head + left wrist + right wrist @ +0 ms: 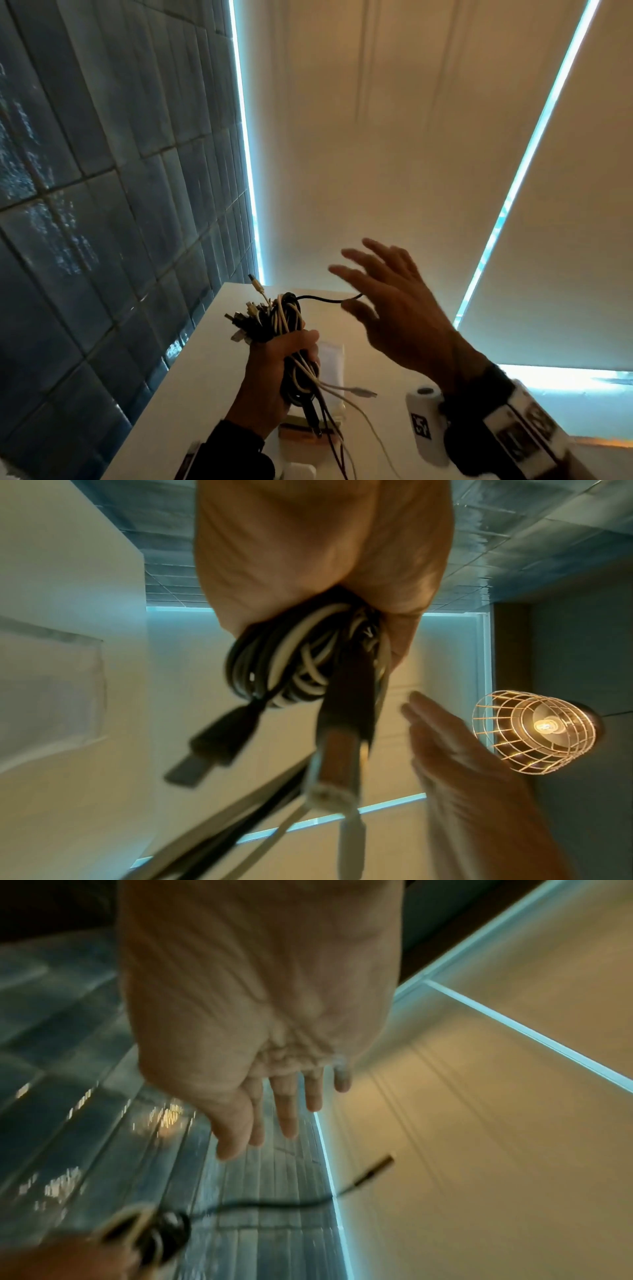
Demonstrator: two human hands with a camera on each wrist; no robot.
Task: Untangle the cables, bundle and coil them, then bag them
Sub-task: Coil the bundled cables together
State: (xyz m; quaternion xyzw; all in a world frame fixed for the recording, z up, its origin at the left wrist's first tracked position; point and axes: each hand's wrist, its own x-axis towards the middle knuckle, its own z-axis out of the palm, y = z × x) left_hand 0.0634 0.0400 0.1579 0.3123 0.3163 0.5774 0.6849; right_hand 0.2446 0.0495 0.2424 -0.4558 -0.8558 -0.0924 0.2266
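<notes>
Right hand (404,315) spread, empty; left hand (274,370) clamps cable bundle (284,318). Loose black end (329,300) prob unwinds w/o a pinch.

Dark blue-grey tiled wall (102,178) from 9 to 11 o'clock in the head view, glossy, with pale reflections. Cream blinds (394,154) from 12 to 3 o'clock, edged by bright cyan strips of light (245,144). White table (191,373) at 6 o'clock, running up to the tiles. On the table, small wooden block (298,432) at 6 o'clock, partly hidden; white object (298,472) just below it at the frame's edge, too cropped to identify. In the left wrist view, wire-cage lamp (534,733) at 3 o'clock, bulb lit, warm glow.
</notes>
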